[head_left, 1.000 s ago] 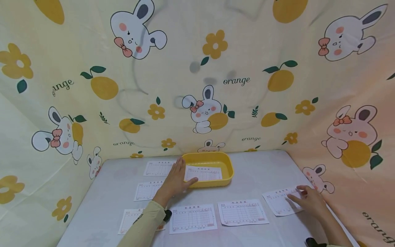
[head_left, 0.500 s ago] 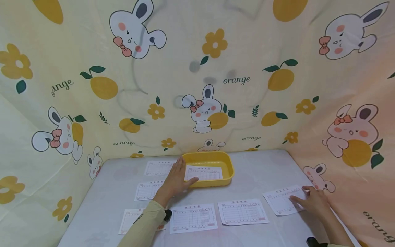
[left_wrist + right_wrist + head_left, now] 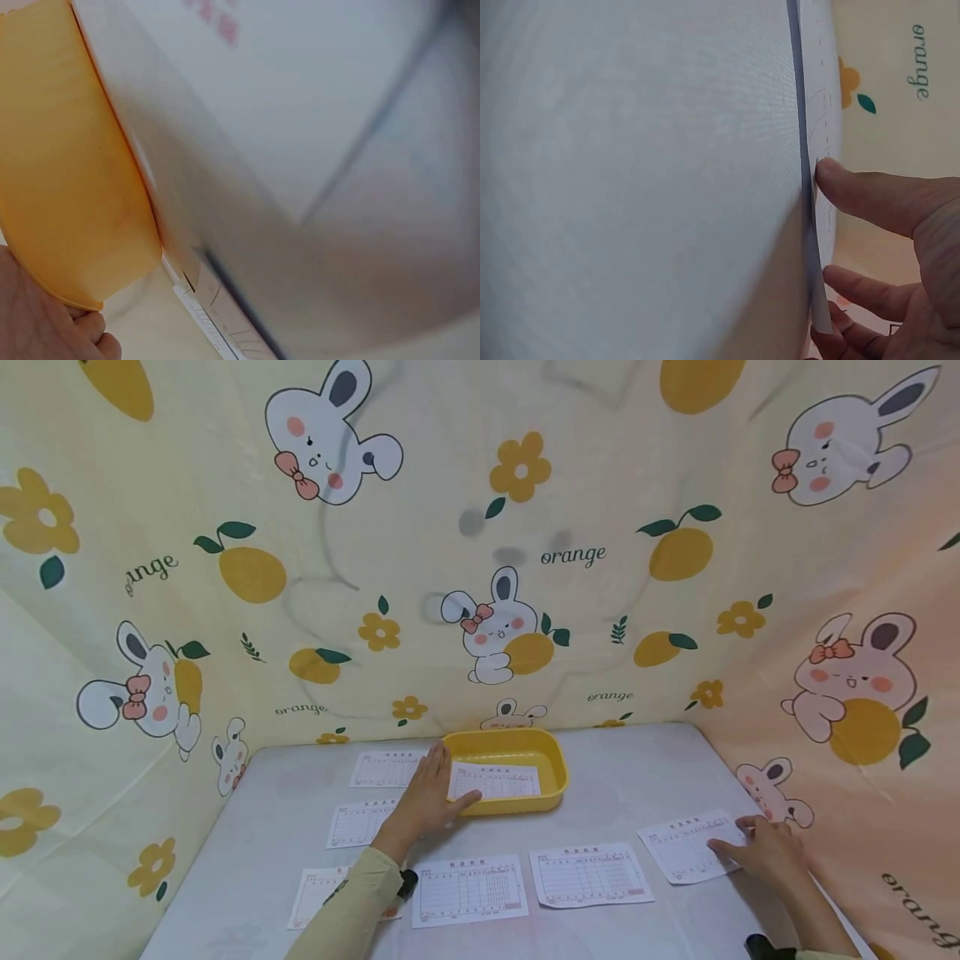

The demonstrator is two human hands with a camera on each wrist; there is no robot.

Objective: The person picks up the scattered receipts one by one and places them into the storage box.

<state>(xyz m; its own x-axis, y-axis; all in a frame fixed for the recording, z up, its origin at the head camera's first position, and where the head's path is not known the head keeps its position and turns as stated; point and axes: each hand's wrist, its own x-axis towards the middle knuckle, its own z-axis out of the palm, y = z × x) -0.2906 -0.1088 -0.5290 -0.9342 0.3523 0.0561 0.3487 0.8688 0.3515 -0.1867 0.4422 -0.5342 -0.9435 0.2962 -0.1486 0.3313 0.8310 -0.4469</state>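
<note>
My left hand [image 3: 422, 806] rests against the left front corner of a yellow plastic tray [image 3: 557, 768], its fingers straight along the left side and thumb at the front rim. The left wrist view shows the tray's wall [image 3: 75, 165] with fingertips at its edge. A printed paper form [image 3: 495, 781] lies inside the tray. At the table's right, my right hand [image 3: 765, 853] pinches the right end of another printed form [image 3: 686, 847]. In the right wrist view the thumb presses on that form's [image 3: 821, 292] face, with fingers at its underside.
Two forms lie in front of the tray, a left one [image 3: 470, 891] and a right one [image 3: 591, 875]. Three more, including a back form [image 3: 386, 768], a middle form [image 3: 360, 824] and a front form [image 3: 315, 893], lie left, partly behind the left arm. A patterned cloth [image 3: 420, 552] encloses the white table.
My right hand has shifted slightly rightward along the form's right end, its thumb and fingers still there. My left hand and the tray stay where they were.
</note>
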